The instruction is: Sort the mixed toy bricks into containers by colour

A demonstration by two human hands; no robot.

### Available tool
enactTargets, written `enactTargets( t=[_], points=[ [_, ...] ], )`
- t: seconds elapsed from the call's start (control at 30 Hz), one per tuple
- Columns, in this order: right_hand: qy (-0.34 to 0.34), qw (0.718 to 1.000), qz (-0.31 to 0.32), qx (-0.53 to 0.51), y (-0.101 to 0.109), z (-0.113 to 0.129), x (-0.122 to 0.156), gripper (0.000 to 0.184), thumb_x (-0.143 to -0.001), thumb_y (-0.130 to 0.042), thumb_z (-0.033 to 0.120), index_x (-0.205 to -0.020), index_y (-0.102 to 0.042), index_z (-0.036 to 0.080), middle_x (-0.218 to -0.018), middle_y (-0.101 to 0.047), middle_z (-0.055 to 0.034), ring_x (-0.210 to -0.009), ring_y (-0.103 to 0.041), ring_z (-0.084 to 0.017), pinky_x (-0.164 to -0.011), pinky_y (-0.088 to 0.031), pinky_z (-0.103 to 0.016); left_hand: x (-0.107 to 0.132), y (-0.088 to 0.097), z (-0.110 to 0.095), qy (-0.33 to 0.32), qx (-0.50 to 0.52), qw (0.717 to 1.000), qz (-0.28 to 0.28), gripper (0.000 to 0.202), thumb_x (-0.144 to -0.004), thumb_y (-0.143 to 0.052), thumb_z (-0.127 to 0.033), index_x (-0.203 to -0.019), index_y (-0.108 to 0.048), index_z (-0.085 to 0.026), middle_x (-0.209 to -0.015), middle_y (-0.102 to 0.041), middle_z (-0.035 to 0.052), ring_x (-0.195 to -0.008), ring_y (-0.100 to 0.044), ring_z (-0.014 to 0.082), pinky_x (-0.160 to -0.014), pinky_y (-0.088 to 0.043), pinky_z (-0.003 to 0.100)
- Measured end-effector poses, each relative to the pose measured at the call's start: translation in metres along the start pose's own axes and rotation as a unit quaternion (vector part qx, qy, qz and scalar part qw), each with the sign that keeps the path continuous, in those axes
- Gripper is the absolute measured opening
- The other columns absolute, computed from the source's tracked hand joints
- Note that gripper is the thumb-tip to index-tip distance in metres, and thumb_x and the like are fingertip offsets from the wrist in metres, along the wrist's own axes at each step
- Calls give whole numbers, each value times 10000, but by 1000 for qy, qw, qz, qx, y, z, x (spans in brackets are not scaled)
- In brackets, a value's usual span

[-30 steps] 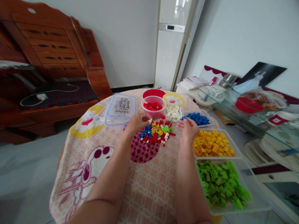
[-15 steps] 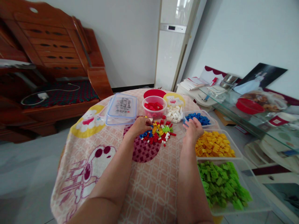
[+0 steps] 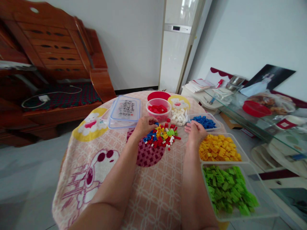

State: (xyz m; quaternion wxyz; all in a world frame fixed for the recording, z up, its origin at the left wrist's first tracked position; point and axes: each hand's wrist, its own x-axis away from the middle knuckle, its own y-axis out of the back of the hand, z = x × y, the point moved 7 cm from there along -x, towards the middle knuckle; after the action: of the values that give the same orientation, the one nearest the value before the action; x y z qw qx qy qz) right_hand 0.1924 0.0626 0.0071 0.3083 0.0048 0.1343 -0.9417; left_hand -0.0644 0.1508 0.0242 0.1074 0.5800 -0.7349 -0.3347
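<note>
My left hand (image 3: 144, 126) is closed at the left edge of a mixed pile of building bricks (image 3: 165, 135). A blue brick (image 3: 156, 123) shows at its fingertips. The pile holds small red, yellow, blue, green and white pieces. To its right, my right hand (image 3: 196, 131) is raised with the fingers stretched and partly apart, and I see nothing in it. Just beyond that hand stands a clear tray of blue bricks (image 3: 205, 122). Beside its wrist are the yellow bricks (image 3: 220, 148) in a clear box.
Green bricks (image 3: 230, 188) fill the near box on the right. Behind the pile are a round tub (image 3: 158, 117) of red bricks and a heap of white bricks (image 3: 178, 117). Lidded plastic boxes (image 3: 126, 110) lie at left on the patterned tablecloth (image 3: 158, 198). A glass shelf (image 3: 259, 119) stands right.
My left hand has lifted slightly away from the pile with the blue brick at its fingertips. My right hand has moved left, away from the blue tray.
</note>
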Motion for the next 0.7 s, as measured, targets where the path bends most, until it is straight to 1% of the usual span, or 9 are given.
enactTargets(
  t=[0.1,0.17,0.27,0.37,0.43,0.5,0.6,0.7],
  points=[
    [-8,998,62,29,-14,-1,7,311,-720,-629,403,-875,-710,146,-613,-697,-9,-494,-642,-169,-457,-523,-259,1,0,-7,-7,3,1000,-6,236,-705,-700,-204,-917,-788,-149,-752,-754,15,-705,-675,158,-685,-514,244],
    [-18,991,122,52,-26,-4,14,321,-730,-648,448,-840,-717,156,-605,-699,-11,-479,-629,-171,-444,-514,-263,2,-2,-11,-12,16,1000,-7,237,-712,-702,-204,-926,-783,-141,-765,-758,22,-706,-679,158,-683,-522,245],
    [-35,972,216,83,-43,-10,29,354,-739,-674,506,-821,-728,166,-624,-712,-14,-486,-636,-177,-441,-510,-265,4,-8,-21,-31,53,998,-4,257,-721,-697,-186,-961,-769,-131,-821,-770,38,-721,-688,153,-698,-546,245],
    [-51,955,277,93,-55,-12,44,381,-739,-695,535,-836,-738,169,-634,-717,-11,-511,-655,-181,-456,-516,-259,6,-14,-32,-53,95,994,5,321,-720,-693,-159,-1035,-749,-130,-888,-778,51,-757,-701,149,-736,-577,250],
    [-66,949,296,90,-60,-12,51,376,-729,-715,525,-849,-740,170,-646,-721,-6,-522,-662,-179,-468,-523,-257,6,-19,-36,-60,120,991,15,364,-724,-696,-159,-1085,-735,-127,-916,-777,59,-780,-710,154,-754,-591,258],
    [-84,946,302,83,-63,-13,55,358,-716,-733,500,-864,-741,174,-663,-726,0,-512,-658,-175,-465,-525,-261,6,-24,-38,-63,142,988,26,397,-726,-702,-172,-1119,-724,-121,-940,-775,68,-812,-721,168,-768,-600,269],
    [-108,944,303,76,-64,-17,56,316,-701,-744,448,-872,-742,182,-661,-722,7,-494,-650,-175,-455,-529,-274,5,-29,-36,-64,161,984,32,431,-716,-716,-188,-1142,-716,-121,-970,-773,74,-861,-731,192,-791,-608,289],
    [-123,941,307,65,-65,-19,56,290,-699,-740,418,-868,-739,182,-638,-715,11,-492,-654,-179,-456,-535,-279,5,-33,-35,-63,164,984,37,438,-713,-715,-190,-1147,-713,-127,-959,-774,67,-863,-733,196,-801,-608,297]
  ],
)
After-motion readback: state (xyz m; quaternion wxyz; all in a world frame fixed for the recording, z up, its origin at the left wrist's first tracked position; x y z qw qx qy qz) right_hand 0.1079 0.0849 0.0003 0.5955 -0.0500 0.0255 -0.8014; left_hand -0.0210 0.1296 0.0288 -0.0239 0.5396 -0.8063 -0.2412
